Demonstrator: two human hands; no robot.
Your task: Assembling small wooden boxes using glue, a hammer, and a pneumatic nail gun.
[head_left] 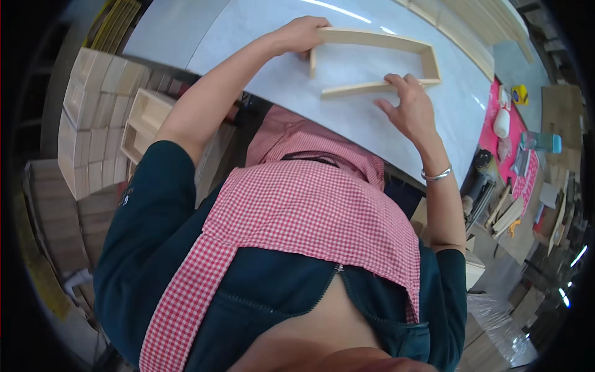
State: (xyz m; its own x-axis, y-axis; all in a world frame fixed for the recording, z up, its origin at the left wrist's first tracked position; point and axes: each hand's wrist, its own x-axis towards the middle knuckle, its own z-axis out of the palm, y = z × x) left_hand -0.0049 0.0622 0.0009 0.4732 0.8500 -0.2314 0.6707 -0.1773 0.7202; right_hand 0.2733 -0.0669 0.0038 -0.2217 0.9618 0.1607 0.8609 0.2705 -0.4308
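A pale wooden frame (378, 39) stands on edge on the white tabletop. Its far side and both ends are joined, while the near strip stands apart from the left end, leaving a gap at that corner. My left hand (302, 36) is closed around the far left corner, its fingers partly hidden. Over the near strip, close to the right corner, lies my right hand (410, 110). Its fingertips touch the strip and the thumb is spread away on the near side.
Stacked wooden boxes (93, 118) stand at the left. Long wooden boards (458, 37) lie along the table's far right edge. At the right are a white bottle (502, 121), a yellow tape measure (519, 94), a teal-lidded container (542, 142) and pink cloth (489, 133).
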